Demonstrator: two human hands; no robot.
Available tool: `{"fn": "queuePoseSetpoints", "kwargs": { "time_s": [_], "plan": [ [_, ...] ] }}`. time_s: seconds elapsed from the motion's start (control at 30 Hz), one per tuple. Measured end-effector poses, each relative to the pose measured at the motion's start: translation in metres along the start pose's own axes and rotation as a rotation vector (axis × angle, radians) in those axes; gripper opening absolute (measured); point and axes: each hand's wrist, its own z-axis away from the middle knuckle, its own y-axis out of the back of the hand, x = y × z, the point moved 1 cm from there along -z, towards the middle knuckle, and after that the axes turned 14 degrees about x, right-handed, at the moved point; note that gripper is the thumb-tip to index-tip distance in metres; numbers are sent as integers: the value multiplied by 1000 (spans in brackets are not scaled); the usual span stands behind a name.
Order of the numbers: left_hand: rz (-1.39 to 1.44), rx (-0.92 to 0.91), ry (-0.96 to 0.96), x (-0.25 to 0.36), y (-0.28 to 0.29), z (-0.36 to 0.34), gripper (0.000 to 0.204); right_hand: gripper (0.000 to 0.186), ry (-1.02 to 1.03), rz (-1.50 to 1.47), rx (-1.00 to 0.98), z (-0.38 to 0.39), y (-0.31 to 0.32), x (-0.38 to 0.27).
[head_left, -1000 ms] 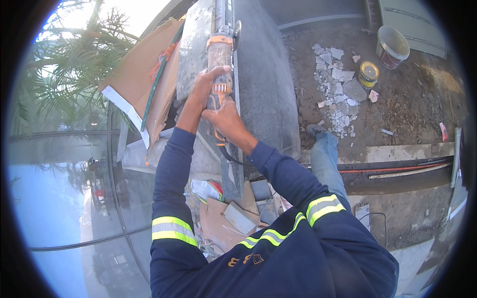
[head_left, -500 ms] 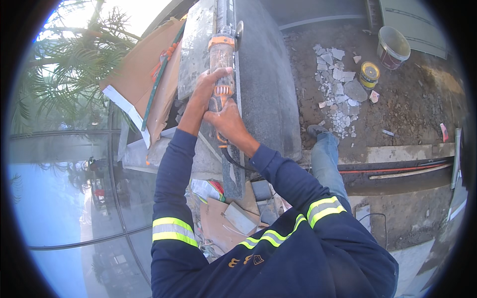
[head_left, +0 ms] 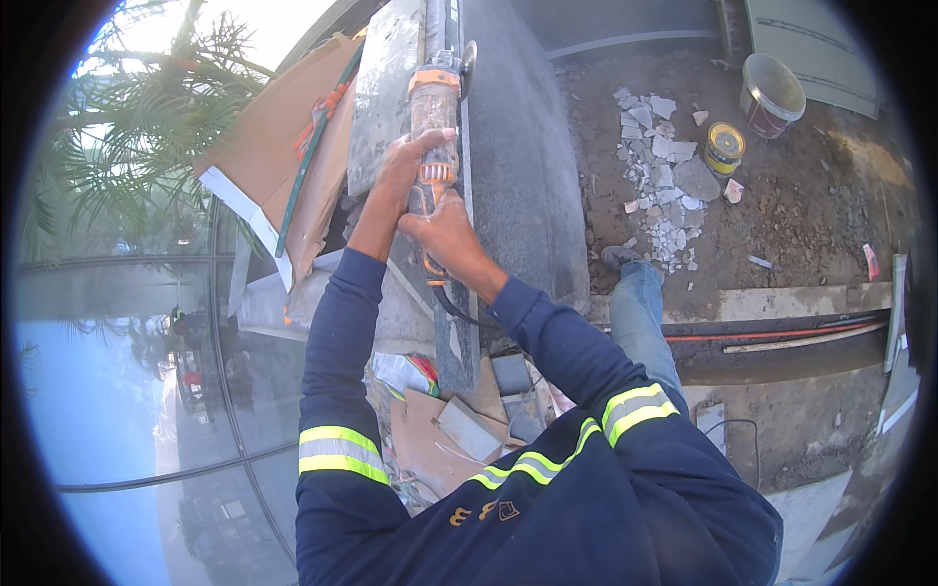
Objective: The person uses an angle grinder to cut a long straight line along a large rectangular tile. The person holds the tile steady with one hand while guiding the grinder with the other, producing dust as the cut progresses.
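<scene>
An orange-and-grey angle grinder [head_left: 434, 103] lies lengthwise over a narrow stone strip [head_left: 454, 352], its disc [head_left: 469, 63] on the right side near the top. My left hand [head_left: 405, 168] is closed round the middle of its body. My right hand [head_left: 445, 234] is closed round the rear handle, lower down, where a black cord leaves the tool. A pale speckled slab [head_left: 379, 68] is left of the grinder and a darker grey slab [head_left: 518, 166] is right of it. Whether the disc touches stone I cannot tell.
Cardboard [head_left: 254, 127] with a green bar [head_left: 298, 205] lies left, beside glass panels [head_left: 117, 371]. On the right are broken tile pieces [head_left: 664, 176], a white bucket [head_left: 772, 93], a yellow can [head_left: 724, 146] and a trench with pipes [head_left: 801, 335]. Offcuts [head_left: 469, 425] lie below.
</scene>
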Motion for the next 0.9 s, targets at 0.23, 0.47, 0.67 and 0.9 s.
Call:
{"fn": "queuePoseSetpoints", "kwargs": {
  "time_s": [0.23, 0.47, 0.67, 0.9],
  "plan": [
    [-19, -2, -10, 6, 0, 19, 48, 40, -64, 3, -30, 17, 5, -14],
    [-8, -1, -7, -4, 5, 12, 50, 44, -32, 37, -7, 19, 3, -5],
    [-3, 5, -7, -5, 4, 8, 48, 48, -75, 28, -10, 17, 4, -16],
    [-7, 17, 3, -1, 2, -1, 44, 47, -3, 50, 2, -1, -1, -3]
  ]
}}
